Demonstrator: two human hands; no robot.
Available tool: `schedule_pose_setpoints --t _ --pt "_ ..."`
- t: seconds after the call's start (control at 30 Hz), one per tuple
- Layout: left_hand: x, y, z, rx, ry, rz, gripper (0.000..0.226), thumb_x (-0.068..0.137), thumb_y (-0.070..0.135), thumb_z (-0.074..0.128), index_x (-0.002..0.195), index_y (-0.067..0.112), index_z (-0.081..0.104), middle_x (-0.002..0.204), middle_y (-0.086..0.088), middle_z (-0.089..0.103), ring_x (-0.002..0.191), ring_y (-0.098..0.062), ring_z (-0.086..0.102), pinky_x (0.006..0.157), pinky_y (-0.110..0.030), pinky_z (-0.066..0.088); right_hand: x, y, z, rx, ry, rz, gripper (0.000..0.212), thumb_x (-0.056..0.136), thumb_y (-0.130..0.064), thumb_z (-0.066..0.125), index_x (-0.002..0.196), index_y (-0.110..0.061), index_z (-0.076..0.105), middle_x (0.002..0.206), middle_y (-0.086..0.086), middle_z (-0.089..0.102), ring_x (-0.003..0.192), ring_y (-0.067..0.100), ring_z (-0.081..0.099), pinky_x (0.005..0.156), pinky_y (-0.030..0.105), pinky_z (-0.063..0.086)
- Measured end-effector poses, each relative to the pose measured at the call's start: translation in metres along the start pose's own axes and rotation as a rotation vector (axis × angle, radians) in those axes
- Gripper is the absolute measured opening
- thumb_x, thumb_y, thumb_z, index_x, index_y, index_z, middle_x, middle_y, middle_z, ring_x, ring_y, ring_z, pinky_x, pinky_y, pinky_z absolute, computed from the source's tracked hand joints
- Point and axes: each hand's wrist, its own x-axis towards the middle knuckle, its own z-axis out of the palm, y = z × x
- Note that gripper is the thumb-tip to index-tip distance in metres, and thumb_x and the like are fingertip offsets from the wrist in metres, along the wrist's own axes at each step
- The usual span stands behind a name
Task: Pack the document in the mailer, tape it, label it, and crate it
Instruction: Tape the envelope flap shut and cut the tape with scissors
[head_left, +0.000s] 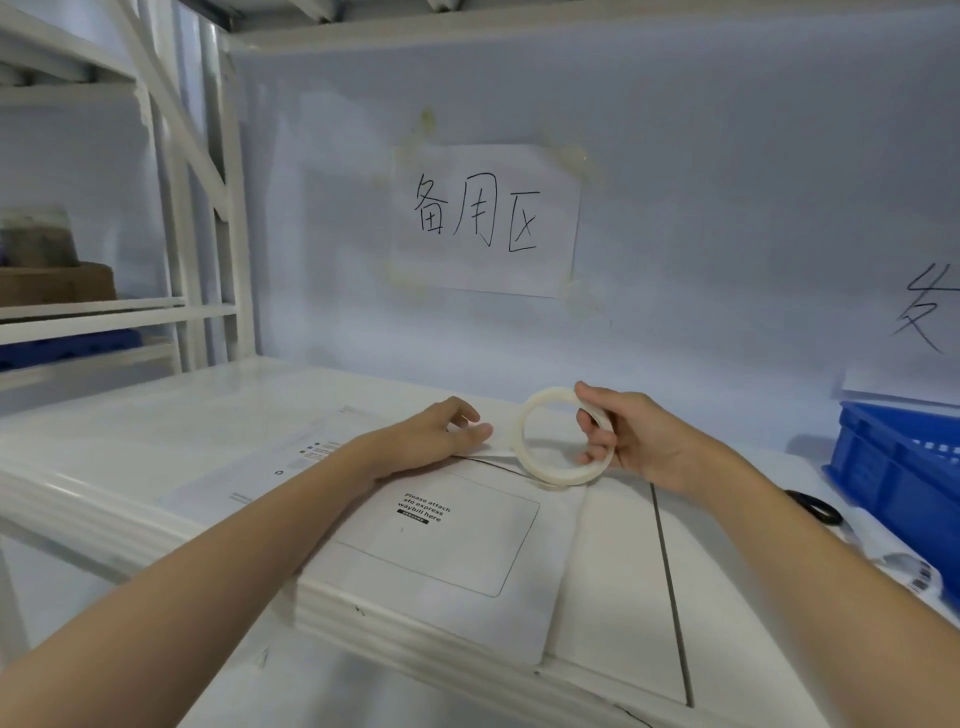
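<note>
White shelving is framing us on every side, and we are looking down at a white shelf top (156, 415) backed by a pale wall. Pinned to that wall, a paper sign (493, 221) with handwritten characters is hanging just above the work area, and a second sheet (924, 312) is peeking in at the right edge. The white mailer (452, 545) is lying flat at the front edge of the shelf, its printed waybill box facing up. Our left hand (441, 431) is resting on the mailer's far edge, fingers loosely bent and pressing down, gripping nothing. Our right hand (623, 436) is holding the tape roll (558, 436) upright, fingers curled through its hole and thumb over the rim, the roll's lower edge touching the mailer's far right corner. More printed sheets (291, 452) are lying under and to the left of the mailer. Off to the right, a blue crate (904, 467) is sitting on the shelf, with black-handled scissors (815, 506) just beside it, partly hidden behind our right forearm.
</note>
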Motion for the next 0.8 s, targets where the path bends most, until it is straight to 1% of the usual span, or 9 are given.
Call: schedule_pose_setpoints --t 0.07,0.17,0.27,0.37,0.57,0.67,0.8 --pt "0.002 0.0 0.002 0.026 0.003 -0.017 0.057 0.08 0.072 0.05 0.123 0.035 0.049 0.132 0.008 0.047 0.118 -0.013 0.052 0.107 -0.038 0.04 0.0 0.0 -0.001 -0.009 -0.008 -0.001 0.042 0.097 -0.039 0.053 0.067 -0.01 0.054 0.054 0.003 0.031 0.049 0.019 0.038 0.072 0.034 0.048" --pt "0.009 0.0 0.007 0.161 0.021 -0.026 0.061 0.085 0.068 0.052 0.131 0.029 0.047 0.135 0.001 0.043 0.124 -0.017 0.047 0.108 -0.039 0.037 -0.001 0.0 -0.001 -0.022 -0.012 -0.001 0.041 0.097 -0.04 0.053 0.069 -0.01 0.054 0.054 0.002 0.031 0.048 0.019 0.039 0.069 0.033 0.046" --pt "0.012 0.0 0.009 0.209 0.02 -0.037 0.07 0.076 0.071 0.059 0.131 0.03 0.046 0.136 -0.001 0.042 0.124 -0.02 0.047 0.11 -0.042 0.037 -0.002 -0.003 0.0 -0.077 -0.005 0.007 0.041 0.097 -0.041 0.053 0.072 -0.009 0.056 0.053 0.001 0.032 0.05 0.019 0.039 0.065 0.03 0.045" --pt "0.014 -0.002 0.01 0.233 0.022 -0.039 0.065 0.078 0.066 0.065 0.13 0.033 0.046 0.134 -0.002 0.041 0.121 -0.022 0.048 0.109 -0.042 0.037 -0.004 -0.007 -0.001 -0.124 0.015 0.01 0.04 0.096 -0.04 0.054 0.074 -0.007 0.059 0.052 0.001 0.032 0.05 0.019 0.036 0.06 0.028 0.045" --pt "0.015 -0.002 0.011 0.239 0.037 -0.029 0.06 0.079 0.062 0.067 0.129 0.034 0.048 0.131 -0.002 0.04 0.118 -0.022 0.048 0.109 -0.041 0.038 -0.012 -0.013 -0.021 -0.25 0.076 0.017 0.04 0.09 -0.043 0.062 0.08 -0.004 0.067 0.055 0.0 0.029 0.049 0.018 0.031 0.062 0.031 0.038" --pt "0.016 -0.002 0.012 0.255 0.04 -0.02 0.058 0.08 0.062 0.066 0.128 0.034 0.049 0.132 -0.004 0.041 0.121 -0.025 0.048 0.109 -0.043 0.038 -0.018 -0.016 -0.028 -0.308 0.092 0.022 0.04 0.09 -0.042 0.064 0.08 -0.003 0.069 0.057 0.001 0.026 0.05 0.017 0.027 0.057 0.029 0.036" --pt "0.014 -0.002 0.014 0.303 0.055 -0.013 0.055 0.082 0.064 0.06 0.127 0.033 0.051 0.134 -0.007 0.044 0.126 -0.027 0.044 0.11 -0.045 0.036 -0.018 -0.015 -0.031 -0.311 0.102 0.018 0.039 0.088 -0.042 0.066 0.08 -0.004 0.07 0.056 -0.001 0.024 0.052 0.017 0.024 0.054 0.027 0.034"
